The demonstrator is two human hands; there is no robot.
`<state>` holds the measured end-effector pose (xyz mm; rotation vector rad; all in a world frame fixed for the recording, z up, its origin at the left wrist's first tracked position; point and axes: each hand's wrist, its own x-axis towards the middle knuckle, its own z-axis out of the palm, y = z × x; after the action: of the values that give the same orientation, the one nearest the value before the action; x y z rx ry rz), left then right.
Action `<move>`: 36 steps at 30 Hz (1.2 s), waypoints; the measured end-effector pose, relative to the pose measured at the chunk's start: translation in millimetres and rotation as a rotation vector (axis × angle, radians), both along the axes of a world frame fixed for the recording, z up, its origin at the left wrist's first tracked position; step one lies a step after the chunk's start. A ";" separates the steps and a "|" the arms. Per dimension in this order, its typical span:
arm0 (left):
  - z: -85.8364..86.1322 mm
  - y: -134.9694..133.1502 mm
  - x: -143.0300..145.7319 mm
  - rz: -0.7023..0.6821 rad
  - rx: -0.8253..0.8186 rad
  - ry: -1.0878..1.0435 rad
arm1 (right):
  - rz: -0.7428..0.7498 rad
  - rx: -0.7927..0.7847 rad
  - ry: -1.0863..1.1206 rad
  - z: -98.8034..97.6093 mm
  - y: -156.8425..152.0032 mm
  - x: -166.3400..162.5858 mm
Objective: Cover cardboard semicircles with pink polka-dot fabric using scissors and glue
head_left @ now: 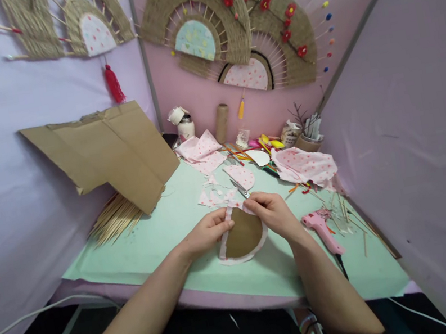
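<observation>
A half-round cardboard piece (243,233) with a pink dotted fabric border lies between my hands, just over the table's near part. My left hand (208,231) pinches its straight left edge between thumb and fingers. At the upper right, my right hand (272,210) has its fingers closed on the fabric border. Scissors (242,189) lie just beyond the piece, their handles partly hidden. Behind them is another half-round of dotted fabric (240,176), with fabric scraps (211,196) to its left.
A pink glue gun (321,228) lies on the right, near thin sticks (353,216). A large cardboard sheet (113,151) leans at the left over a bundle of sticks (114,219). Dotted cloth (305,164) and a cardboard tube (222,123) are at the back. Twine fans (196,9) hang on the wall.
</observation>
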<state>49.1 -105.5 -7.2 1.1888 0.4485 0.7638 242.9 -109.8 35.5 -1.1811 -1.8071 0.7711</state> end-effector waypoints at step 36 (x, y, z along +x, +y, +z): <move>6.4 -2.5 5.0 0.121 -0.224 -0.029 | 0.078 -0.343 0.323 -4.1 6.9 -1.1</move>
<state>54.1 -108.0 -0.8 0.9471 0.5710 0.8112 241.8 -102.9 31.4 -1.1243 -1.4970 1.2784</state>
